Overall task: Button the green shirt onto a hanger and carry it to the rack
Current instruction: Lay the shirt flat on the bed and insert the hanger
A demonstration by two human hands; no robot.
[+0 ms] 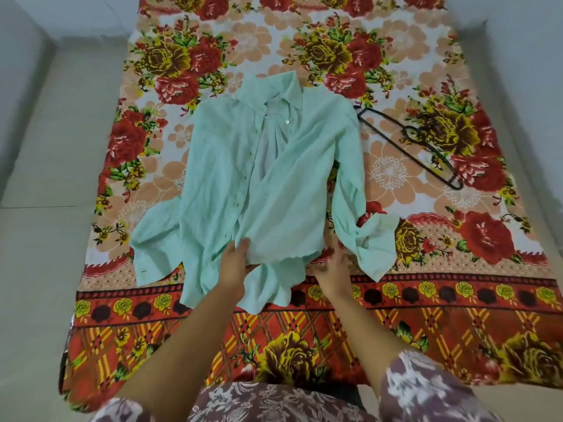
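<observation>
One view only, head camera, looking down on a bed. Green shirt point(259, 184) lies front up on the floral bedspread point(396, 71), unbuttoned, collar away from the person, sleeves spread to both sides. Black hanger point(408, 144) lies on the bedspread just beside the shirt's shoulder, on the person's right; not yet inside it. No rack in view.

Left hand point(234, 263) pinches the front panel at the hem, thumb on top. Right hand point(335, 266) sits at the hem's right edge; blurred, grip cannot be told.

Judgement: pull both panels flat and even at the hem, seat the hanger under the collar, then button.
</observation>
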